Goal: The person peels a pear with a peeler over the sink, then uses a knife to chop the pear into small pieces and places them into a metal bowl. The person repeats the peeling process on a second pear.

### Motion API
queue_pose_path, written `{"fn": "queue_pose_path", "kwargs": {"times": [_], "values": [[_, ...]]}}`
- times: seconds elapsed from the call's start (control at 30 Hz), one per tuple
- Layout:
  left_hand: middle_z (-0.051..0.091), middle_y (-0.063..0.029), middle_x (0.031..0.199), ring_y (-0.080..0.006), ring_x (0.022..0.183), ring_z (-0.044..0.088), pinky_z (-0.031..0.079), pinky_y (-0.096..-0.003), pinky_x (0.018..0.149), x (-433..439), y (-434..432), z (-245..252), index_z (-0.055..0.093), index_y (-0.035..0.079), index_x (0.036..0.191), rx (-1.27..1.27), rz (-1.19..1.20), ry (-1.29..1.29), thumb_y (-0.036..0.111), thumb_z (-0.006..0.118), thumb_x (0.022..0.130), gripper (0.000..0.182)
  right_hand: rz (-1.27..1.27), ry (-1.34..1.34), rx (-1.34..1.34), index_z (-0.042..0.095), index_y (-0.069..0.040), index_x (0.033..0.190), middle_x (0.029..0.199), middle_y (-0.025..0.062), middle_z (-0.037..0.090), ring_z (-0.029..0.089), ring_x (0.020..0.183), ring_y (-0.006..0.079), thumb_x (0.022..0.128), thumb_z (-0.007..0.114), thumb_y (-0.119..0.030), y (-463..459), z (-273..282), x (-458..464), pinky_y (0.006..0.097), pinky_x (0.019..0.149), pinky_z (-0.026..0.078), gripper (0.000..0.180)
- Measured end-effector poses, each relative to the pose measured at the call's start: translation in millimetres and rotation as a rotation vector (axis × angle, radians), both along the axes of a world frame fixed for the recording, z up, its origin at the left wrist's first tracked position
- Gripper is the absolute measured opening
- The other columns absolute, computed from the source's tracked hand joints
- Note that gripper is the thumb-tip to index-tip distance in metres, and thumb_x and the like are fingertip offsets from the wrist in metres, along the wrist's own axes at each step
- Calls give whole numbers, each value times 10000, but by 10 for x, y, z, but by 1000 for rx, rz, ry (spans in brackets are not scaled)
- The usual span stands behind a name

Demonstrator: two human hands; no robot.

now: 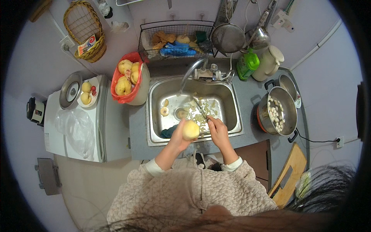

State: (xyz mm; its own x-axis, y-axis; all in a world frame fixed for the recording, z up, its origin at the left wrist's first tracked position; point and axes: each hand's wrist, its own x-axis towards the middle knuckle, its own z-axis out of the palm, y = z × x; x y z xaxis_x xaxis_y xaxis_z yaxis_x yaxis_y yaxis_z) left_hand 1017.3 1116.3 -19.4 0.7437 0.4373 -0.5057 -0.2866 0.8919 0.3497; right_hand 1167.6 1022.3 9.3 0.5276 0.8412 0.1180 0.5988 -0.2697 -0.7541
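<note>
Over the front of a stainless steel sink (150,121), my left hand (177,139) grips a large peeled fruit (191,130), pale yellow and round. My right hand (218,130), just to the right of the fruit, is closed around the handle of a knife (199,107). Its narrow blade points up and left, over the basin. Many strips of peel (207,109) lie scattered on the basin floor. Two cut fruit pieces (164,111) rest at the basin's left side. A dark teal cloth (168,132) is bunched in the front left corner. The faucet (192,71) arches over the basin.
A red-lined bin (140,84) of yellow fruit stands left of the sink. Rightward, a steel pot (285,104) holds white chunks in liquid. Behind are a green bottle (247,66), a beige jug (268,62) and a wire rack (145,47). A cutting board (292,166) with a cleaver (286,177) lies right.
</note>
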Motion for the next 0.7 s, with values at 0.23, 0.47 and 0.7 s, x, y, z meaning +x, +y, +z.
{"fn": "queue_pose_path", "kwargs": {"times": [0.23,0.47,0.7], "values": [[616,-52,1007,-212,861,592,469,-342,648,74,-3,-94,564,137,1066,58,41,-46,434,418,927,359,135,-305,-17,633,-124,1103,810,103,570,591,684,302,883,548,-223,-259,105,-141,394,594,484,256],[625,-85,981,-231,862,615,508,-375,695,110,29,32,548,103,1060,-21,8,-128,496,412,923,438,-30,-160,-53,635,-116,1099,842,122,596,599,738,308,894,534,-238,-318,112,26,396,628,485,259],[618,-134,1044,-271,915,607,490,-361,700,54,81,-21,568,79,1099,-95,-102,-193,552,382,916,541,-40,-262,-144,638,-111,1079,842,104,588,595,724,307,878,562,-227,-247,97,-38,400,617,484,244]]}}
